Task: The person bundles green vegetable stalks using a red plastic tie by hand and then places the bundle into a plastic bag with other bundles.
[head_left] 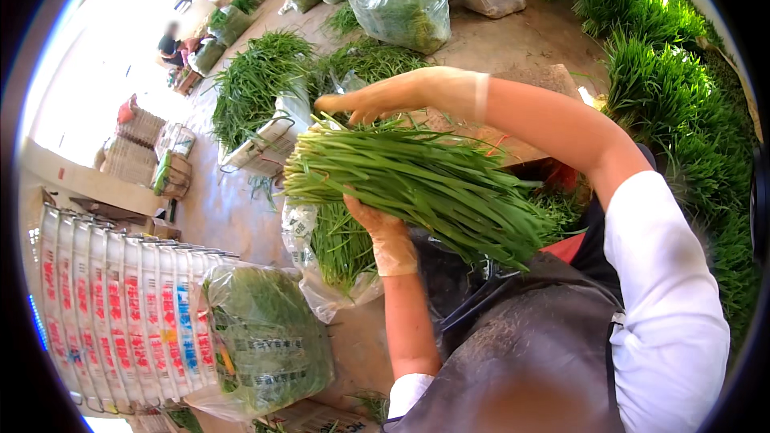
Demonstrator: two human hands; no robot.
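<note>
A thick bundle of garlic chives [417, 180] lies sideways in front of my body, its pale cut stems to the left and green leaf tips to the right. My left hand [378, 228], in a thin glove, grips the bundle from below near the stem end; its fingers are partly hidden behind the stalks. Above the stems, my right hand [389, 99], also gloved, reaches over with fingers stretched out, holding nothing. Beneath the bundle, more chives [338, 244] sit in an open clear plastic bag [309, 277].
A white crate [269, 144] heaped with greens [261, 72] stands ahead. At the lower left are stacked white crates [120, 313] and a filled bag [273, 337]. Further off stand a tied clear bag [401, 8] and a seated person [170, 46]. Loose greens [666, 104] line the right side.
</note>
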